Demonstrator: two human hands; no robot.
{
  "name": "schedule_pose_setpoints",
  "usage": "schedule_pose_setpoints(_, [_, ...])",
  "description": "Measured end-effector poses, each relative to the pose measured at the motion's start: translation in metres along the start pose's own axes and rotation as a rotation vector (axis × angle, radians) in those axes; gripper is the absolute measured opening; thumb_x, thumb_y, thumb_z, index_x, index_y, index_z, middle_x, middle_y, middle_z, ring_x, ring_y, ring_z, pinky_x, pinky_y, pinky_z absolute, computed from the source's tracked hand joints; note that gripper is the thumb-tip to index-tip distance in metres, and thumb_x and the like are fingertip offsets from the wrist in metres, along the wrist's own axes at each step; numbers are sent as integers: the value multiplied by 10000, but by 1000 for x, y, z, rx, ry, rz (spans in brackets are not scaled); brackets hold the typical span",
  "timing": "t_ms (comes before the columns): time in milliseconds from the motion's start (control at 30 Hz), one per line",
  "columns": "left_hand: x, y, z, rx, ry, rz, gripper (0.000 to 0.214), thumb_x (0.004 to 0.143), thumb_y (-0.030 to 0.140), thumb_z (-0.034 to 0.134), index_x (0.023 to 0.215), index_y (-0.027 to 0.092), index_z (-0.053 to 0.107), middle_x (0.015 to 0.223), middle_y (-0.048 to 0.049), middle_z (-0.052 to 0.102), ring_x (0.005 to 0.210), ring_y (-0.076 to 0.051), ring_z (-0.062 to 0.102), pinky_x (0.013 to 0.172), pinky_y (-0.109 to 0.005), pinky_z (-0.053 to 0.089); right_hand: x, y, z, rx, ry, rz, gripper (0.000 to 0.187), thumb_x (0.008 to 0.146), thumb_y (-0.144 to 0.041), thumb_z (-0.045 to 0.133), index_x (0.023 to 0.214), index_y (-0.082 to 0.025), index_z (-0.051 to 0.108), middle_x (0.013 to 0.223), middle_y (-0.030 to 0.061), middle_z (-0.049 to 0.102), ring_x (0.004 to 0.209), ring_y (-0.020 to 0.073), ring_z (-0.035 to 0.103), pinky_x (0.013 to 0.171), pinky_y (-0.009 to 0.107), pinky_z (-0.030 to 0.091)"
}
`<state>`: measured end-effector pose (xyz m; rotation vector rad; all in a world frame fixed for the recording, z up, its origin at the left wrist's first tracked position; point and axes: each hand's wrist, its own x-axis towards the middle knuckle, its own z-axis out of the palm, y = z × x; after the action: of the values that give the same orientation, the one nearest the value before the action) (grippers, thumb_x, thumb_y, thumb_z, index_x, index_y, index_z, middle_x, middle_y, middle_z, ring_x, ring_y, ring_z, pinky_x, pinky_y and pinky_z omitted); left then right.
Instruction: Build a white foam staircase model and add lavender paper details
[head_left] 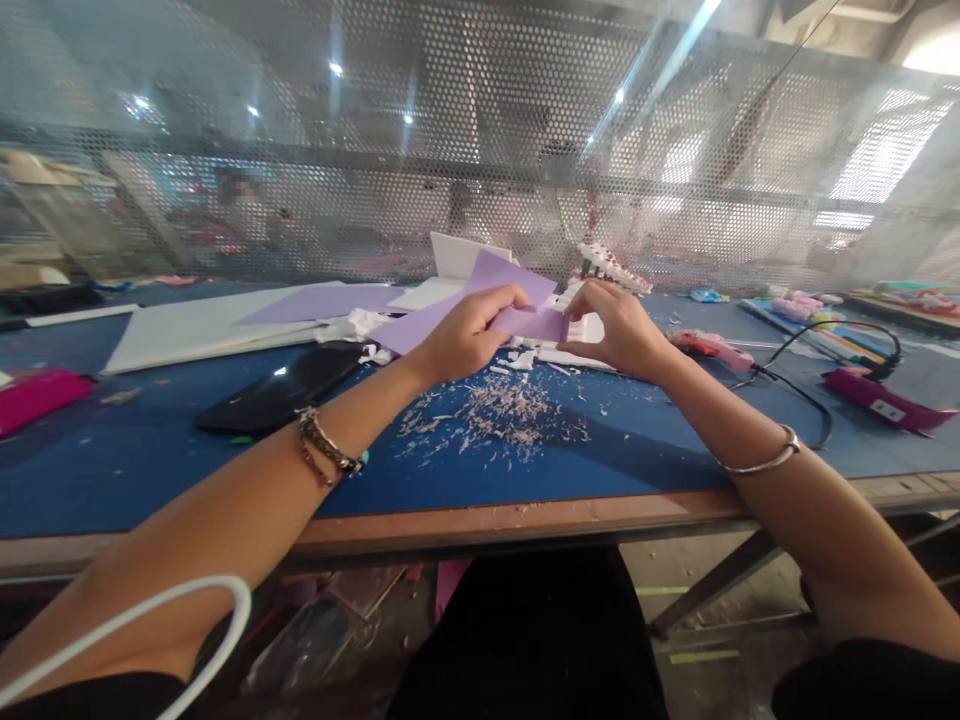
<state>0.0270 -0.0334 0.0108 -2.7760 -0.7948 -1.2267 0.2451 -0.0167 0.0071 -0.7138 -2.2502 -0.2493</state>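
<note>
A small purple sheet piece [529, 323], looking like foam or card, is held up between my two hands above the table. My left hand [471, 335] is closed on its left end. At its right end, my right hand [621, 328] curls with thumb and fingers at the edge. Behind and below lies a larger purple sheet [506, 275], partly hidden by my left hand. White scraps [517, 358] lie under the piece, and fine pale shavings [506, 415] are scattered on the blue table top [630, 465] nearer to me.
A black phone-like slab [281, 390] lies by my left forearm. White sheets [199, 325] spread at the left. Rightward are a pink tool [716, 350], a black cable [814, 400] and a magenta case [885, 397]. A perforated metal screen [495, 120] stands behind the table.
</note>
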Motion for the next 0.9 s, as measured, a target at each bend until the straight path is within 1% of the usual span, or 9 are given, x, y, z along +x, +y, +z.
schedule_pose_setpoints(67, [-2,14,4,-67,-38,26,195,696,146,391,846,185,510,698,-14,533,583,-127,468,532,-253,382,0,-6,5,51,6,-3,247,665,-280,661,806,-190,480,821,19,543,727,128,498,665,284,420])
schedule_pose_setpoints(133, [-3,20,10,-53,-86,107,265,709,192,435,958,161,520,824,-44,577,690,-148,516,615,-271,425,0,-13,9,106,10,-22,239,645,-217,644,794,-194,459,810,9,536,733,121,497,665,265,420])
schedule_pose_setpoints(233, [-4,16,14,57,-116,282,364,727,346,526,1037,154,527,1045,-95,576,913,-208,516,814,-347,417,-1,-19,11,134,29,-30,188,659,-184,600,747,-197,435,757,-7,519,704,111,490,641,250,405])
schedule_pose_setpoints(300, [-3,10,14,127,-112,347,411,723,439,546,1033,169,550,1114,-97,560,957,-226,488,866,-374,387,-1,-20,10,137,50,-14,190,662,-220,613,732,-197,437,722,-15,521,661,106,482,604,246,384])
schedule_pose_setpoints(400, [-3,3,10,234,-134,374,424,717,492,549,1006,183,577,1054,-77,586,929,-225,476,853,-357,388,-1,-23,8,189,64,4,246,620,-263,662,754,-190,469,717,-18,545,641,104,490,590,246,376])
schedule_pose_setpoints(533, [-2,2,8,504,-191,470,372,738,448,564,976,164,587,956,-70,621,897,-228,489,781,-332,383,0,-28,9,252,58,53,244,607,-259,670,769,-183,504,729,-12,566,661,108,506,622,254,390])
schedule_pose_setpoints(667, [-3,2,12,678,-68,578,350,849,455,468,932,144,607,877,-68,633,793,-205,503,660,-317,343,-1,-31,13,345,22,92,268,608,-293,684,783,-176,518,735,-6,576,672,111,502,625,258,394])
schedule_pose_setpoints(800, [-5,4,16,711,54,588,408,929,412,304,848,163,617,752,-47,617,727,-178,506,640,-314,330,-3,-28,19,508,-29,118,329,601,-330,710,806,-161,515,710,-11,552,641,100,470,577,247,390])
schedule_pose_setpoints(900, [-5,3,16,690,-4,600,430,946,396,259,847,190,622,786,-34,635,684,-143,519,623,-287,348,-5,-26,22,564,-45,109,304,600,-269,703,818,-153,526,740,-2,563,663,99,484,594,245,402])
